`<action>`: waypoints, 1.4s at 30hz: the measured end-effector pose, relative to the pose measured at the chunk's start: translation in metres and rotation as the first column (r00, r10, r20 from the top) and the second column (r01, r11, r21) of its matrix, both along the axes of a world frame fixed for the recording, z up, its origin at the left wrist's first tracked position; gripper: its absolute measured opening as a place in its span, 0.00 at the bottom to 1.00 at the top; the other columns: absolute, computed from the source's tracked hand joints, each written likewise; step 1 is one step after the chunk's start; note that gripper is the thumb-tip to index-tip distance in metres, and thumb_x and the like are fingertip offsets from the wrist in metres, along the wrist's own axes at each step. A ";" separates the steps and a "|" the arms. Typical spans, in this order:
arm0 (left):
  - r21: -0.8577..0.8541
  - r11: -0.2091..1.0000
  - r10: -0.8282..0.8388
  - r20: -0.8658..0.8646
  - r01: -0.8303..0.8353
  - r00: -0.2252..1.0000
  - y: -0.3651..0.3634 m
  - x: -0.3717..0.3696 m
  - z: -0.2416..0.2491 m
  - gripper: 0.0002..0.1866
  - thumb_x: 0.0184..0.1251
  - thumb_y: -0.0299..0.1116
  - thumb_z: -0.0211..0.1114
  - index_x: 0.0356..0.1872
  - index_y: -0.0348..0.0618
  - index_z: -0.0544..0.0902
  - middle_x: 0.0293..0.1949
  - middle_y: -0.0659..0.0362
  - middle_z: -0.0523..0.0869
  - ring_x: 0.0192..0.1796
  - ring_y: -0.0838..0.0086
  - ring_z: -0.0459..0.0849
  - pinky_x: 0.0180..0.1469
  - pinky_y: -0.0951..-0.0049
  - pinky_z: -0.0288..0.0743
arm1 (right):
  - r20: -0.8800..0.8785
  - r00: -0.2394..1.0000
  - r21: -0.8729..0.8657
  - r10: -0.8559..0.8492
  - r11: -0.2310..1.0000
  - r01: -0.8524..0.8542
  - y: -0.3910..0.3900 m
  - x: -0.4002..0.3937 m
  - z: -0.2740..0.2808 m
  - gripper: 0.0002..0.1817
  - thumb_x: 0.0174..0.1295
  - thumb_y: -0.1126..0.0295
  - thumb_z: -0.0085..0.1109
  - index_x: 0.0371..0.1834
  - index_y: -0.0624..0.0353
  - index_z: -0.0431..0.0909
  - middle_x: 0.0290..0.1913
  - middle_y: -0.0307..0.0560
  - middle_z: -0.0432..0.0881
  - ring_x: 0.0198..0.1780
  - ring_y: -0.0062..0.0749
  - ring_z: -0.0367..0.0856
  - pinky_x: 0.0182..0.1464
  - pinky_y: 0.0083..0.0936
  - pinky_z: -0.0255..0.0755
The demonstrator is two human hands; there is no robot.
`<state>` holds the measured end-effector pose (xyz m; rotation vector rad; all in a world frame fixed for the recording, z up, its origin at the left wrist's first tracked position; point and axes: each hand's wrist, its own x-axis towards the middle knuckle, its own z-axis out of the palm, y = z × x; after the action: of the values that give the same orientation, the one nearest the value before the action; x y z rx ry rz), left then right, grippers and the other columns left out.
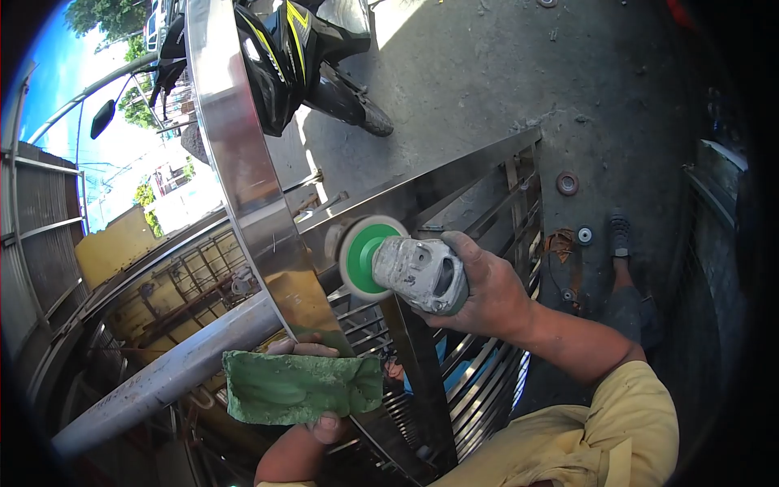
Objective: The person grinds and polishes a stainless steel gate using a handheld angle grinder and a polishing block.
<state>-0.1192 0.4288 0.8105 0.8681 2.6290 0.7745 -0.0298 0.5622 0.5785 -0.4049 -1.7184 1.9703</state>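
Observation:
My right hand (487,288) is wrapped round the body of a dusty grey angle grinder (422,272). A round pad with a green centre and pale rim (369,257) is on the grinder's head, close to the edge of a long shiny metal bar (260,191). Below and to the left, my left hand (315,349) grips a rough green block (302,388), with fingers behind its top edge and the thumb at its lower edge. The block is in front of the bar's lower part and hides most of the palm.
A slatted metal frame (462,381) lies under the bar. A grey pipe (162,377) runs to the lower left. A black and yellow motorcycle (280,65) stands at the top. Discs (567,183) and a small round item (584,235) lie on the concrete floor (471,73).

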 end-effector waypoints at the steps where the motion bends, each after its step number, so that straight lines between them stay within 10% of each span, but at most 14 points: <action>1: 0.008 1.000 -0.008 0.009 0.008 1.000 -0.001 -0.001 0.000 0.54 0.52 0.72 0.68 0.68 0.38 0.63 0.43 0.55 0.80 0.51 0.68 0.80 0.66 0.53 0.68 | 0.020 1.000 -0.007 -0.005 1.000 0.005 -0.003 0.000 -0.003 0.61 0.42 0.60 0.88 0.75 0.58 0.53 0.52 0.59 0.85 0.49 0.55 0.90 0.51 0.40 0.86; 13: -0.040 0.998 -0.052 -0.028 0.050 0.998 -0.017 -0.003 0.004 0.55 0.53 0.69 0.70 0.70 0.37 0.60 0.48 0.55 0.80 0.52 0.68 0.80 0.66 0.52 0.69 | -0.143 0.990 0.074 -0.015 0.997 0.026 -0.018 0.004 0.015 0.59 0.38 0.59 0.88 0.72 0.62 0.58 0.45 0.58 0.85 0.42 0.56 0.88 0.44 0.44 0.83; 17: -0.018 0.992 -0.128 0.001 0.128 0.992 -0.012 -0.006 0.003 0.55 0.53 0.70 0.70 0.70 0.37 0.61 0.48 0.55 0.80 0.52 0.68 0.80 0.65 0.52 0.70 | 0.134 0.990 -0.039 -0.049 0.998 0.055 -0.021 0.023 -0.005 0.56 0.42 0.55 0.87 0.71 0.60 0.58 0.48 0.59 0.86 0.44 0.56 0.90 0.46 0.40 0.86; 42: 0.012 0.998 0.059 0.198 -0.063 0.978 -0.014 0.003 0.007 0.56 0.51 0.60 0.76 0.74 0.37 0.58 0.56 0.49 0.76 0.62 0.62 0.74 0.70 0.58 0.66 | 0.231 0.973 -0.142 -0.013 0.989 0.047 -0.004 0.000 -0.016 0.56 0.45 0.58 0.86 0.72 0.59 0.54 0.50 0.64 0.85 0.49 0.60 0.88 0.54 0.43 0.83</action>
<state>-0.1158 0.4145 0.8172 0.6793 2.4867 0.8541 -0.0298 0.5585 0.5630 -0.7326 -1.6958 2.1033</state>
